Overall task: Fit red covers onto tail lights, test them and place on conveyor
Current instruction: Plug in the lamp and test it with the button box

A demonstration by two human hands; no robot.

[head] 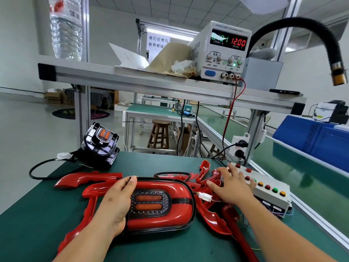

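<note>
A tail light with its red cover fitted (170, 203) lies flat on the green mat in front of me. My left hand (117, 203) grips its left end, fingers curled over the top edge. Its white plug (204, 196) sticks out on the right. My right hand (233, 184) reaches over the white button box (272, 193), straight fingers on the red buttons at its far end. Several loose red covers (88, 178) lie around the light. A stack of bare black tail lights (101, 144) stands at the mat's far left.
A power supply (221, 52) reading 12.00 V sits on the overhead shelf, its red and black leads dropping to the bench. The green conveyor belt (302, 167) runs along the right behind an aluminium rail. A black flexible hose (332, 53) hangs at upper right.
</note>
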